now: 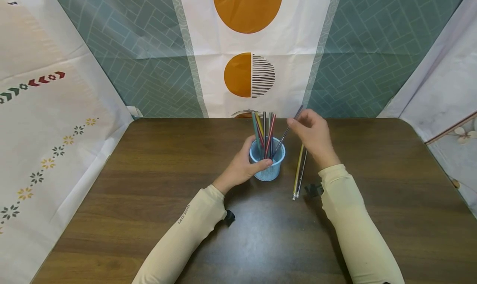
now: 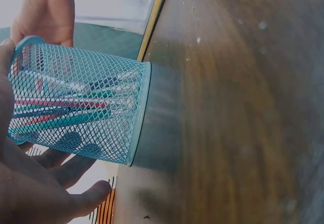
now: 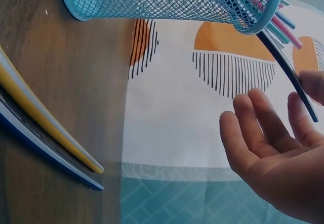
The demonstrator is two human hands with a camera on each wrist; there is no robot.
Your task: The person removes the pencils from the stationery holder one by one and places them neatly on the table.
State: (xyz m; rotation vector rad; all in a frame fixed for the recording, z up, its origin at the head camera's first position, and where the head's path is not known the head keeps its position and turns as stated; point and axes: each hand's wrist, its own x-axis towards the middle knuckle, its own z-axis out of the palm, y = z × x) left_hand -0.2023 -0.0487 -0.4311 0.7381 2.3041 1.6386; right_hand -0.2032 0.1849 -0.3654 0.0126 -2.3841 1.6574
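Observation:
A light-blue mesh pencil cup [image 1: 267, 174] stands on the table with several coloured pencils [image 1: 260, 131] upright in it. My left hand [image 1: 238, 168] grips the cup from its left side, thumb across the front near the rim; in the left wrist view its fingers [image 2: 76, 171] reach round the mesh. Between thumb and index finger, my right hand [image 1: 313, 135] pinches the upper end of a dark pencil [image 1: 286, 131]. That pencil slants over the cup's right rim, its lower end inside. The other fingers [image 3: 258, 118] of the right hand are spread.
A yellow pencil [image 1: 298, 172] and a dark pencil [image 1: 303, 170] lie side by side on the brown wooden table [image 1: 167, 151], right of the cup and below the right hand. A patterned cloth [image 1: 249, 39] hangs behind the table's far edge.

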